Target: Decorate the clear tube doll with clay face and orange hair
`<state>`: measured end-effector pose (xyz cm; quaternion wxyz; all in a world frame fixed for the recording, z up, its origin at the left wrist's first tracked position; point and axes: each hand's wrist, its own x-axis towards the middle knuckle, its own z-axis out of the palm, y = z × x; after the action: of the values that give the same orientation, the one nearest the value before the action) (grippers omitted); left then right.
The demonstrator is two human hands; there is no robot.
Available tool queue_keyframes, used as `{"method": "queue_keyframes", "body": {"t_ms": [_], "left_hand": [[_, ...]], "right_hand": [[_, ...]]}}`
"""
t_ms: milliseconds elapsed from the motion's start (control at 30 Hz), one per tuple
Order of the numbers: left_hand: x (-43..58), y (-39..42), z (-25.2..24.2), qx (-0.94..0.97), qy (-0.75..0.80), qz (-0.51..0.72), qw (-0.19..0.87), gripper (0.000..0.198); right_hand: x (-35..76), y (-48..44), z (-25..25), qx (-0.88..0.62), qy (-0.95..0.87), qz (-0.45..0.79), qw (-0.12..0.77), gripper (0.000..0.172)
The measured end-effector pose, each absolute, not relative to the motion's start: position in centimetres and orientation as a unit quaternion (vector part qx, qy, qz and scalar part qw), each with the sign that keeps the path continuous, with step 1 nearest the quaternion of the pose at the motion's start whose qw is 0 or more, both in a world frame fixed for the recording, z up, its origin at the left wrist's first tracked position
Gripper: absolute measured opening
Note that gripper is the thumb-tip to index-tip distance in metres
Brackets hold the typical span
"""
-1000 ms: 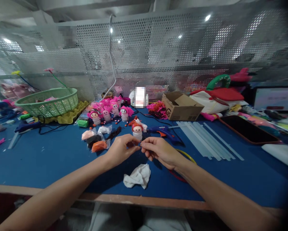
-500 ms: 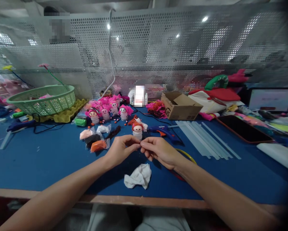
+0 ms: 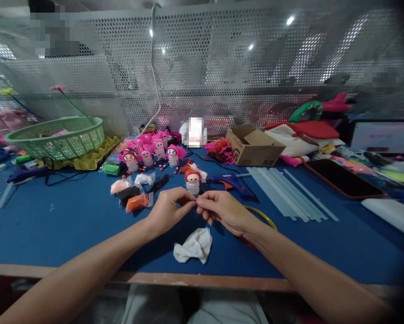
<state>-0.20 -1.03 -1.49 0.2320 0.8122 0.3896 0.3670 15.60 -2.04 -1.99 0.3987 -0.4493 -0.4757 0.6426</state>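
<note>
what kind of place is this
Most likely a craft workbench for making small dolls: pink-haired dolls, a glue gun beside glue sticks, and small bags of coloured material lie on the blue table.

left hand [image 3: 168, 209], right hand [image 3: 224, 211], pinched together

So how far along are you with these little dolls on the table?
Done, it seems: a cluster of pink-haired dolls stands at the back. In hand: the left hand and right hand pinch fingertips together before an orange-haired doll; what they hold is too small to tell. Left, probably: that doll, with small coloured packets lying beside it.
</note>
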Motion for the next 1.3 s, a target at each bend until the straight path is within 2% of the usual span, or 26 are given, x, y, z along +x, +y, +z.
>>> {"method": "queue_keyframes", "body": {"t_ms": [633,900,1200,1300], "left_hand": [[-0.22,-1.14,-1.69,0.824,0.379,0.375,0.193,0.008],[-0.2,-1.1,-1.94,0.829,0.375,0.369,0.19,0.008],[-0.1,-1.14,-1.87,0.829,0.375,0.364,0.2,0.01],[-0.01,-1.13,-1.77,0.81,0.391,0.365,0.24,0.009]], "right_hand": [[15.55,-2.16,-2.27,-0.473,-0.535,0.567,0.41,0.019],[15.67,-2.31,-2.29,-0.478,-0.581,0.526,0.396,0.013],[15.65,-2.4,-2.09,-0.506,-0.6,0.488,0.381,0.006],[15.69,-2.38,-2.19,-0.501,-0.6,0.49,0.386,0.006]]}}
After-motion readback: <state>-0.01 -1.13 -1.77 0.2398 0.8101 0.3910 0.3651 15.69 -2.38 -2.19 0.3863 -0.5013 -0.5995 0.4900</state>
